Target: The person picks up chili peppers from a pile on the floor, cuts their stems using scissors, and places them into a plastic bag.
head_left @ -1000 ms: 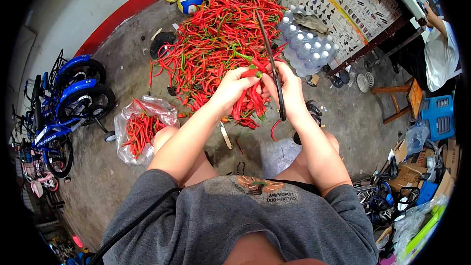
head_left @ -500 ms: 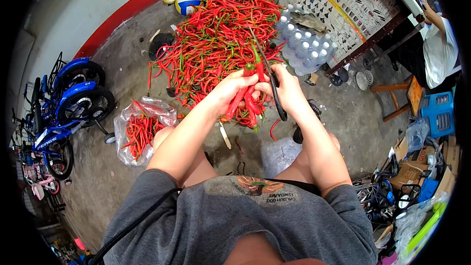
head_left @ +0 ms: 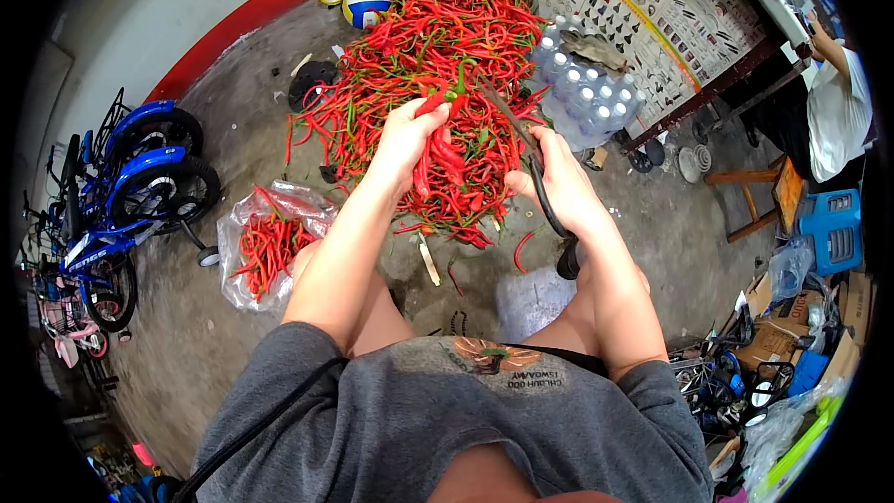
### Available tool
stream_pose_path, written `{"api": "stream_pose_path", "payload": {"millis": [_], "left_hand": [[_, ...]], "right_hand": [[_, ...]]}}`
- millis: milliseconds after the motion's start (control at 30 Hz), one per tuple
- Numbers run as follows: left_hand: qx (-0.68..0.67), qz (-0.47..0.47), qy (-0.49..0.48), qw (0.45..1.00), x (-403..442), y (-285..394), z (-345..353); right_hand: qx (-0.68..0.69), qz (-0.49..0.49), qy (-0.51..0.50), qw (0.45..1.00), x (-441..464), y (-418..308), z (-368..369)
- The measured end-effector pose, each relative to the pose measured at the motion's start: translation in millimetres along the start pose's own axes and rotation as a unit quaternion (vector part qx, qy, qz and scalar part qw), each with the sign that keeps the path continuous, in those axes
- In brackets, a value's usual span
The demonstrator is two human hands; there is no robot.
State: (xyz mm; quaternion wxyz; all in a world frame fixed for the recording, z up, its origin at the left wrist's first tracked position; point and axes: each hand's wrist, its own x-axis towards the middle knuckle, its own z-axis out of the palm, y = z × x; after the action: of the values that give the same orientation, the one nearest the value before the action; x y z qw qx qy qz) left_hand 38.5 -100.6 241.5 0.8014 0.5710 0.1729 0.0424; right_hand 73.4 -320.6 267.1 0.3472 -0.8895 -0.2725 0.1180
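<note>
My left hand (head_left: 402, 142) is closed around a small bunch of red chili peppers (head_left: 440, 160), their green stems (head_left: 455, 91) pointing up and away. In my right hand (head_left: 562, 182) is a pair of dark scissors (head_left: 507, 115), blades directed toward the far side and the looped handle under my palm. The blades are apart from the bunch, to its right. Beneath and beyond both hands spreads a large pile of red chili peppers (head_left: 456, 23) with green stems, on the floor.
A clear plastic bag (head_left: 228, 256) of peppers lies by my left leg. Shrink-wrapped bottles (head_left: 582, 98) stand right of the pile, a ball (head_left: 368, 5) behind it. Blue bicycles (head_left: 140, 168) are at left. A person in a white top (head_left: 833, 116) is near a wooden stool (head_left: 787, 191).
My hands have moved apart. The left one went left and slightly up with its peppers, and the right one shifted right with the scissors, away from the bunch.
</note>
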Motion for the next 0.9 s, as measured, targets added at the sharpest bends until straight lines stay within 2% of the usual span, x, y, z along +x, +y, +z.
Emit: {"api": "stream_pose_path", "payload": {"millis": [133, 500, 600, 667, 767, 900], "left_hand": [[0.077, 0.045, 0.021, 0.996, -2, 1, 0], [0.064, 0.083, 0.088, 0.991, 10, -3, -10], [0.134, 0.106, 0.102, 0.98, 10, -4, -8], [0.237, 0.157, 0.084, 0.955, 5, -7, -4], [0.305, 0.16, 0.099, 0.934, -1, -7, 4], [0.318, 0.149, 0.082, 0.933, 2, -8, 1]], "right_hand": [[-0.033, -0.024, 0.015, 0.999, -2, -2, 0], [-0.07, -0.022, 0.011, 0.997, -7, -5, -4], [-0.056, -0.02, -0.001, 0.998, -7, -10, -5], [-0.055, -0.02, 0.003, 0.998, -6, -10, -4], [-0.06, -0.027, 0.015, 0.998, -4, -7, -2], [-0.046, -0.01, 0.007, 0.999, -5, -6, -4]]}}
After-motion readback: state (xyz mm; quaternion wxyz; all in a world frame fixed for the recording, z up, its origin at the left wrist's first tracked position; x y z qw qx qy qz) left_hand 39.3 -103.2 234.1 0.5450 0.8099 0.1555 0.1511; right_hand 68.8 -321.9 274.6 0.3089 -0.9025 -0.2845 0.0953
